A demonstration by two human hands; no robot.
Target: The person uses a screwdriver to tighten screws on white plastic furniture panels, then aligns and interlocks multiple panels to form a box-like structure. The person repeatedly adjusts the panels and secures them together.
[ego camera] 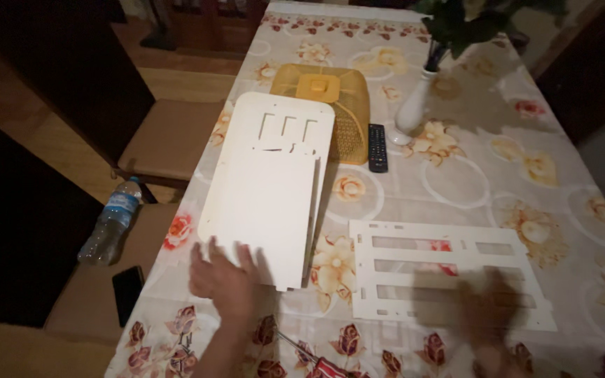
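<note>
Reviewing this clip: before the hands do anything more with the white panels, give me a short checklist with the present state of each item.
1. Left hand on the stacked white panels: ok, fingers rest on the near edge.
2. Right hand position: cannot tell, blurred, over the slotted white panel.
3. Slotted panel flat on the table: ok.
4. Vase upright, apart from panels: ok.
5. Remote apart from the stack: ok.
6. Lighting: not ok, dim.
</note>
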